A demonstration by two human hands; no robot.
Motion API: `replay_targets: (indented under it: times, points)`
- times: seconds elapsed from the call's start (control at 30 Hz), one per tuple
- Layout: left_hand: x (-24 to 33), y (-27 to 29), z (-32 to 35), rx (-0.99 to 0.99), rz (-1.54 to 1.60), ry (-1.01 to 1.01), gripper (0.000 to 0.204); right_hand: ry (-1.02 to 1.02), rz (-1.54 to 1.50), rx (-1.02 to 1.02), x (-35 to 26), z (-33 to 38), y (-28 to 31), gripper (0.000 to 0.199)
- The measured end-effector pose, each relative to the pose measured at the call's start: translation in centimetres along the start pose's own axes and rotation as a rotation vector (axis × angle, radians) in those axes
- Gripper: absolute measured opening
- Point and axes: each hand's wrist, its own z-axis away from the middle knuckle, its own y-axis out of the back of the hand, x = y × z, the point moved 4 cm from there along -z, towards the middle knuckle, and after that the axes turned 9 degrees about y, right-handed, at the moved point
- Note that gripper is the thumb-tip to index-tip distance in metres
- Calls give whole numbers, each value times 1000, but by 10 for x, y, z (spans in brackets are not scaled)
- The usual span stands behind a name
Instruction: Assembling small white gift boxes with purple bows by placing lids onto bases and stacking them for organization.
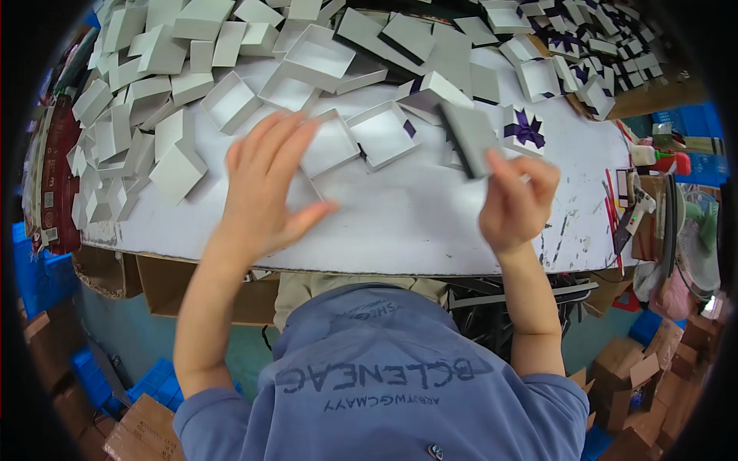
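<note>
Between the thumb and fingers of my right hand point(516, 196) is a flat grey pad point(473, 138) with a dark edge, tilted above the table and blurred by motion. My left hand point(265, 184) is spread open over the table, its fingertips near an open white box point(327, 146); whether they touch it I cannot tell. Beside that box lies another open white box point(382, 137) with a bit of purple ribbon at its rim. A closed white box with a purple bow point(526, 132) sits just beyond my right hand.
White box parts point(161, 54) are heaped at the left and back. More flat grey pads point(450, 58) lie at the back middle. Small ribboned boxes point(573, 46) crowd the back right. Scissors point(632, 223) lie at the right edge, and cardboard cartons point(638, 369) stand below.
</note>
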Motion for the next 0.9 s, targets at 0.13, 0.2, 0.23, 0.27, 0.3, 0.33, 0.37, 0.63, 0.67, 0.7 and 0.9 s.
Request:
replay_targets:
  times: [0.13, 0.2, 0.23, 0.27, 0.3, 0.33, 0.37, 0.63, 0.67, 0.7, 0.9]
  points:
    - [-23, -37, 79, -15, 232, 456, 89, 312, -280, -158, -63, -7, -49, 31]
    - [-16, -45, 80, -30, 243, 404, 97, 390, -284, -214, -81, -3, -73, 27]
    - [-14, -47, 82, -49, 321, 420, 99, 456, -401, -362, -91, 4, -84, 22]
    - [-13, -48, 85, -68, 400, 432, 102, 521, -514, -512, -100, 9, -94, 18]
    - [-12, -51, 87, -85, 383, 346, 108, 486, -592, -489, -107, 9, -94, 12]
    - [-13, -53, 90, -80, 386, 352, 108, 491, -595, -494, -110, 8, -95, 12]
    - [-11, -53, 92, -31, 386, 265, 107, 454, -672, -590, -111, 9, -98, 12]
    - [-15, -24, 100, -136, 118, -79, 62, 193, -298, -669, -13, 9, -70, 23]
    - [-11, -18, 93, -210, 98, -41, 53, 238, -140, -754, -9, 16, -73, 26]
    - [-10, -17, 91, -284, 76, -2, 44, 236, -140, -757, -14, 18, -69, 26]
    - [-17, -40, 93, -118, 542, 61, 77, -1068, -1409, -424, -24, 8, -86, 23]
